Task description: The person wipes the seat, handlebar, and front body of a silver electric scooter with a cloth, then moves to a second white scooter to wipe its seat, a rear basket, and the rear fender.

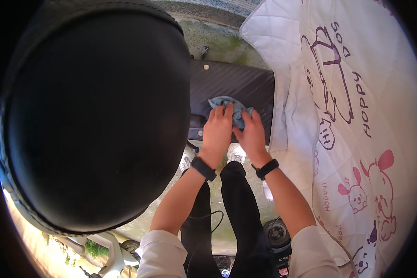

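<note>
A crumpled blue-grey cloth (241, 117) lies against the dark footboard (236, 80) of what looks like a scooter. My left hand (218, 133) grips the cloth's near left part, fingers bent over it. On its right side, my right hand (252, 133) has thumb and fingers closed on the same cloth. Both hands are close together over the board's near half. Pale round bolt heads (206, 67) sit along the board's left side. What the fingertips press underneath is hidden.
A large black padded seat (100, 118) fills the left. Down the right hangs a white quilted cover (337, 87) with cartoon dogs and writing. Near my legs, a thin black cable (222, 222) loops and a small black wheel (278, 233) stands. Another vehicle's pale frame (107, 248) shows lower left.
</note>
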`<state>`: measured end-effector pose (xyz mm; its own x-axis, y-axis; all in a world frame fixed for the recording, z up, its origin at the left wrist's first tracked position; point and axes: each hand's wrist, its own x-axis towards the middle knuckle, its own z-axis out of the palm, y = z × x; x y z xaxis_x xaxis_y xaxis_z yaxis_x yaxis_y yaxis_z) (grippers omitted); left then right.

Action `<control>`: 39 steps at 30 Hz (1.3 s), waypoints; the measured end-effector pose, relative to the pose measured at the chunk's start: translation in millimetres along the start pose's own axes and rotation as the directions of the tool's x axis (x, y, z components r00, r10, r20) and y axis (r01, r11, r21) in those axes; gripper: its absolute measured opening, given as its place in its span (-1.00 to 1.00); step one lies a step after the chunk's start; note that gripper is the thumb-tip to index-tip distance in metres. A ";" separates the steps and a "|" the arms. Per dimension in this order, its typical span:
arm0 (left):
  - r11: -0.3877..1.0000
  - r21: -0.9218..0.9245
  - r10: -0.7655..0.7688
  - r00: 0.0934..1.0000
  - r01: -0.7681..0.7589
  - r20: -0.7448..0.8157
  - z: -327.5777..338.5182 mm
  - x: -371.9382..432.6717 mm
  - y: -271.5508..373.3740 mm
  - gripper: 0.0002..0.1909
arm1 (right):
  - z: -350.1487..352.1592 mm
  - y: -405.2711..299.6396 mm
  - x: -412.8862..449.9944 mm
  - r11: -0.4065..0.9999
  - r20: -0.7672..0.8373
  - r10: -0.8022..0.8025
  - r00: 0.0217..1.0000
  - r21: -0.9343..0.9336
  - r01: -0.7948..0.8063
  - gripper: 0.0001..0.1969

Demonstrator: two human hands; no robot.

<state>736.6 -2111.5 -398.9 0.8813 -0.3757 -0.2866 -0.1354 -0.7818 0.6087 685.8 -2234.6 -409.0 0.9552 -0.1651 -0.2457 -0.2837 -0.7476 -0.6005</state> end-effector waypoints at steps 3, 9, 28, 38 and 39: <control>0.988 0.022 0.155 0.977 -0.153 -0.149 30.7 46.3 18.4 -0.40 | -22.1 25.1 34.1 0.990 -0.099 0.068 0.993 -0.116 -0.080 -0.52; 0.965 0.149 0.231 0.968 -0.216 -0.093 33.7 114.4 36.2 -0.51 | -24.8 50.6 90.0 0.978 -0.224 0.117 0.968 -0.142 -0.151 -0.56; 0.857 0.515 -0.102 0.989 0.033 0.107 -74.1 32.6 -77.0 -0.61 | 53.6 -70.3 55.8 0.983 0.097 -0.133 0.986 0.142 0.118 -0.56; 0.984 0.180 0.058 0.971 -0.016 -0.231 13.8 112.4 10.7 -0.73 | -13.5 27.4 109.6 0.981 -0.194 -0.175 0.965 -0.114 0.155 -0.59; 0.988 0.152 0.075 0.961 -0.036 -0.266 22.2 113.9 21.3 -0.75 | -18.6 37.5 108.1 0.991 -0.184 -0.111 0.977 -0.091 0.095 -0.60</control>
<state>824.1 -2182.0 -435.0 0.9571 -0.2878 -0.0328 -0.2337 -0.8344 0.4992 780.0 -2292.4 -443.9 0.9799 -0.1966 -0.0335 -0.1825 -0.8155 -0.5492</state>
